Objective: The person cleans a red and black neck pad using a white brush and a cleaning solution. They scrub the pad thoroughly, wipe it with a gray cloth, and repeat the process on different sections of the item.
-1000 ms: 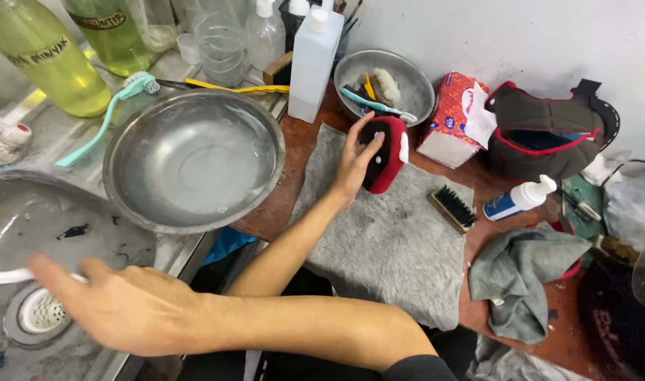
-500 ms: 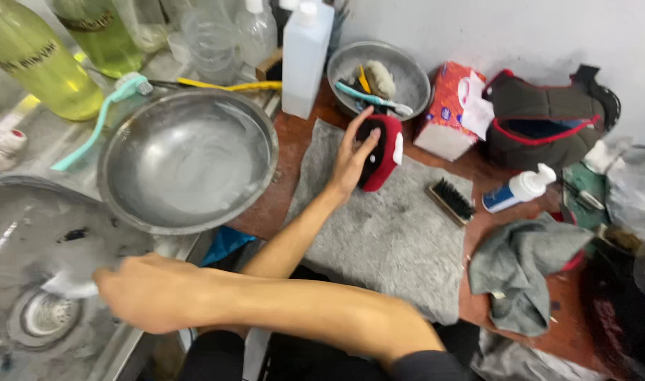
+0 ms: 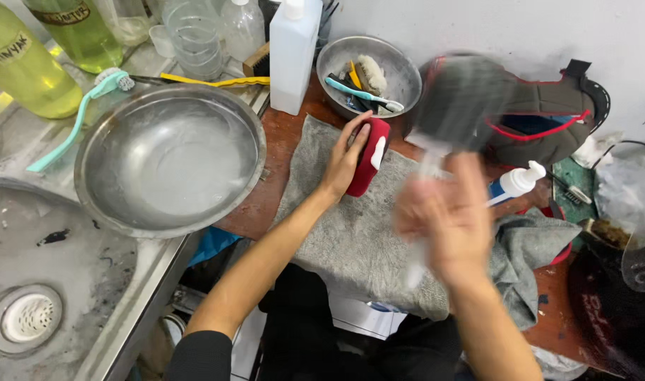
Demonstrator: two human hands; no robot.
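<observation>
The left hand [image 3: 347,156] lies flat against a red object with a white patch [image 3: 370,164], which stands on edge on a grey towel [image 3: 357,240] spread over the brown worktop [image 3: 283,130]. The fingers are stretched out along the object's near face, the thumb below — a pressing hold, not a pinch.

The right hand [image 3: 446,219] hovers above the towel's right part, heavily blurred. Its fingers look spread and the palm faces the camera; whether anything is between them cannot be told through the smear.

Behind the red object sits a small metal bowl [image 3: 400,67] holding brushes, among them a teal toothbrush [image 3: 361,93]. A white plastic bottle [image 3: 294,53] stands just left of that bowl. To the right lies a black bag with red trim [image 3: 541,120], and near it a small white pump bottle [image 3: 514,183] on its side. A second grey cloth [image 3: 534,247] is bunched at the towel's right edge.

On the left a large steel basin [image 3: 170,159] rests at the rim of a steel sink [image 3: 54,282] — a teal long-handled brush [image 3: 72,127] leans on the basin's edge. Two yellow-green bottles [image 3: 26,63] stand at the far left.
</observation>
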